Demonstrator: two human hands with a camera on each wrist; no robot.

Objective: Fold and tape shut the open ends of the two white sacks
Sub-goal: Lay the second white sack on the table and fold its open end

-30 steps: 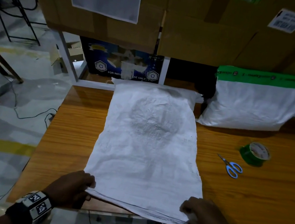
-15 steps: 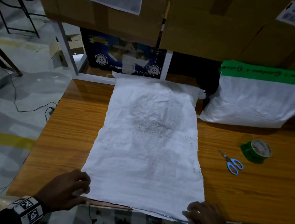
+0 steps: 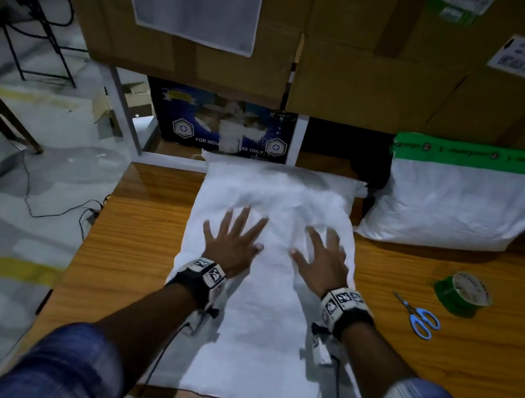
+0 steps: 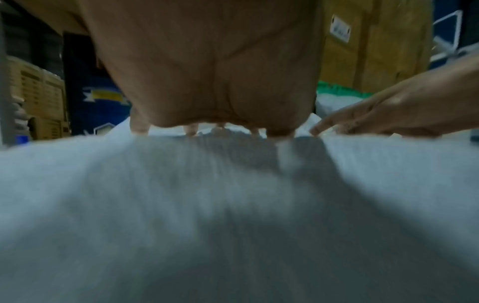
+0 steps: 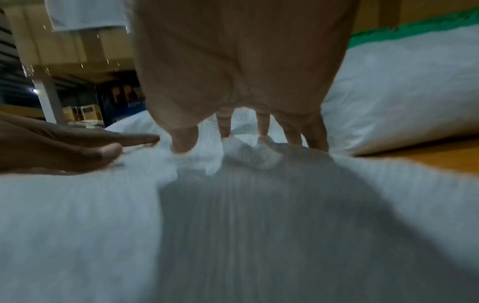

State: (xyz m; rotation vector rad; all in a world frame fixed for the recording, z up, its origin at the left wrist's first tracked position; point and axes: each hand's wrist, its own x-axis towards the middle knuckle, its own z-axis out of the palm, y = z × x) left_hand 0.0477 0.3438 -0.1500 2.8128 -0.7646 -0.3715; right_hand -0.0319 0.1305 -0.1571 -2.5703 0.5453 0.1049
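Observation:
A white woven sack (image 3: 261,330) lies flat along the wooden table (image 3: 136,237), its open end at the near edge. My left hand (image 3: 231,239) and right hand (image 3: 322,256) press flat on its upper half, fingers spread, side by side. In the left wrist view the left hand (image 4: 207,82) rests palm-down on the sack (image 4: 207,205); the right wrist view shows the right hand (image 5: 238,71) pressing the sack (image 5: 77,225) the same way. A second white sack (image 3: 458,203), its top closed with green tape, leans at the back right.
A roll of green tape (image 3: 462,293) and blue-handled scissors (image 3: 418,317) lie on the table to the right. Cardboard boxes (image 3: 365,52) stand behind the table. Left of the table are the floor, cables and chair legs.
Both hands have let go of the sack's near edge and moved forward onto its upper half, now pressing flat with spread fingers. The camera has come closer.

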